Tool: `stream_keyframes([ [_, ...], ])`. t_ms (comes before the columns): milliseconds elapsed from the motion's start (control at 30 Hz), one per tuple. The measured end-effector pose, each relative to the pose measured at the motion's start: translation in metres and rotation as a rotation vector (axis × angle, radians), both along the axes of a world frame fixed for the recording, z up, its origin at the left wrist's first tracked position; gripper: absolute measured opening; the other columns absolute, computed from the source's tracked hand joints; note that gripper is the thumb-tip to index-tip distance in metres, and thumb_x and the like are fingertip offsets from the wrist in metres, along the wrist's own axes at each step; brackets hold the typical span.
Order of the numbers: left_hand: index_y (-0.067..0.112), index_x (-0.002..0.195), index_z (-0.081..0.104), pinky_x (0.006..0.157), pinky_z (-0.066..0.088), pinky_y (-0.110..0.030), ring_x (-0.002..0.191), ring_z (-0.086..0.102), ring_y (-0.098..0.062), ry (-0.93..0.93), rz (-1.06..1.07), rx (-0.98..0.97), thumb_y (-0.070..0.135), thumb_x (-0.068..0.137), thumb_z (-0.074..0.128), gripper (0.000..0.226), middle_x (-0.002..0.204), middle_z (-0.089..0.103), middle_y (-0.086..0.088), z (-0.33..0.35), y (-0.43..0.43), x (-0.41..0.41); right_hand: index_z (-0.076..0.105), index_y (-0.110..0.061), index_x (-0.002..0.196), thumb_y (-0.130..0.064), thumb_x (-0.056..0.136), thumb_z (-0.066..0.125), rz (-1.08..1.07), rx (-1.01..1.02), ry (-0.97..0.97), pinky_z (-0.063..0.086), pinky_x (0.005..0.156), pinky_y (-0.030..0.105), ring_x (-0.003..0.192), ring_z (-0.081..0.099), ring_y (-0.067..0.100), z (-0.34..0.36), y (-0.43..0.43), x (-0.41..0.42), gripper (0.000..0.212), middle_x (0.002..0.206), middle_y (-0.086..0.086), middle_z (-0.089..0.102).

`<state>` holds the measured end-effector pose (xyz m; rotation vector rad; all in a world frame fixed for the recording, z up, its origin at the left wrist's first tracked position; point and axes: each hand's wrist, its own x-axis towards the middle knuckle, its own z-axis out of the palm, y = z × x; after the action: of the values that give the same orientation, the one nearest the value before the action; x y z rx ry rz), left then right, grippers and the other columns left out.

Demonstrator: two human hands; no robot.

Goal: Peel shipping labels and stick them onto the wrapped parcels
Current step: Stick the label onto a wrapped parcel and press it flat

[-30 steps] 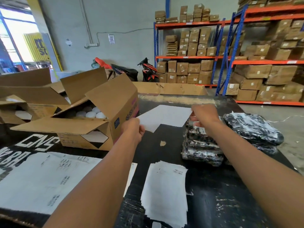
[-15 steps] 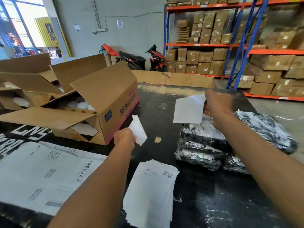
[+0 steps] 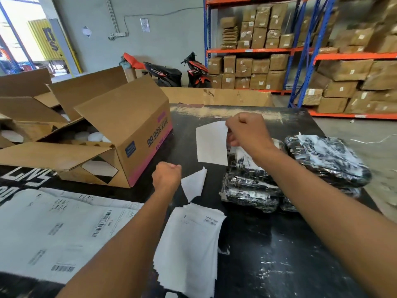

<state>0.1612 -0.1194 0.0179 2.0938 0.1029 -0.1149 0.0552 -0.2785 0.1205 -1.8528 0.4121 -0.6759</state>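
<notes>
Shipping label (image 3: 211, 143): white, pinched at its edge by right hand (image 3: 247, 132) fingers (image 3: 231, 139), just above wrapped parcels (image 3: 249, 186) stacked on worktop (image 3: 268, 244). Left hand (image 3: 166, 176) fingers grip backing scrap (image 3: 194, 182).

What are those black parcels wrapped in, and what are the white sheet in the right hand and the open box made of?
Wrapped parcels: probably black plastic film, glossy and crinkled with bright glints. White sheet pinched by the right hand: thin matte paper, hanging flat, likely a label. Open box: brown cardboard, matte, with creased fold-out flaps.
</notes>
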Motion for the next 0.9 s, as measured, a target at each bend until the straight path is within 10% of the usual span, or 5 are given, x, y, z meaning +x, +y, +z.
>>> stream_keyframes([
  [100, 0.009, 0.090, 0.065, 0.054, 0.048, -0.024, 0.062, 0.056, -0.014, 0.215, -0.131, -0.516, 0.041, 0.095, 0.059, 0.033, 0.079, 0.064, -0.006, 0.037, -0.004, -0.013, 0.067, -0.006, 0.072, -0.019, 0.089, 0.057, 0.031, -0.221, -0.014, 0.058, 0.070, 0.044, 0.062, 0.064, 0.018, 0.004, 0.015, -0.011, 0.023, 0.065, 0.004, 0.068],
  [200, 0.006, 0.111, 0.059, 0.074, 0.058, -0.033, 0.086, 0.065, -0.024, 0.366, -0.326, -0.822, 0.058, 0.090, 0.057, 0.056, 0.098, 0.066, -0.014, 0.068, -0.005, -0.020, 0.069, -0.013, 0.080, -0.021, 0.092, 0.058, 0.084, -0.410, -0.031, 0.051, 0.066, 0.029, 0.065, 0.061, 0.005, 0.006, 0.034, -0.026, 0.019, 0.064, -0.011, 0.063],
  [533, 0.002, 0.119, 0.060, 0.088, 0.055, -0.051, 0.097, 0.069, -0.034, 0.141, -0.444, -0.753, -0.009, 0.088, 0.056, 0.033, 0.113, 0.070, -0.015, 0.094, -0.034, -0.067, 0.069, -0.020, 0.105, -0.029, 0.099, 0.045, 0.165, -0.742, 0.188, 0.045, 0.080, 0.033, 0.090, 0.056, 0.013, -0.021, 0.060, -0.108, 0.026, 0.104, -0.004, 0.067],
  [900, 0.005, 0.124, 0.060, 0.091, 0.053, -0.053, 0.103, 0.067, -0.033, 0.149, -0.793, -0.689, -0.004, 0.092, 0.058, 0.033, 0.119, 0.069, -0.011, 0.115, -0.101, -0.124, 0.069, -0.013, 0.100, -0.033, 0.094, 0.058, -0.524, -0.174, 0.012, 0.052, 0.083, 0.037, 0.086, 0.061, 0.016, 0.012, -0.033, -0.166, 0.024, 0.090, -0.003, 0.067],
])
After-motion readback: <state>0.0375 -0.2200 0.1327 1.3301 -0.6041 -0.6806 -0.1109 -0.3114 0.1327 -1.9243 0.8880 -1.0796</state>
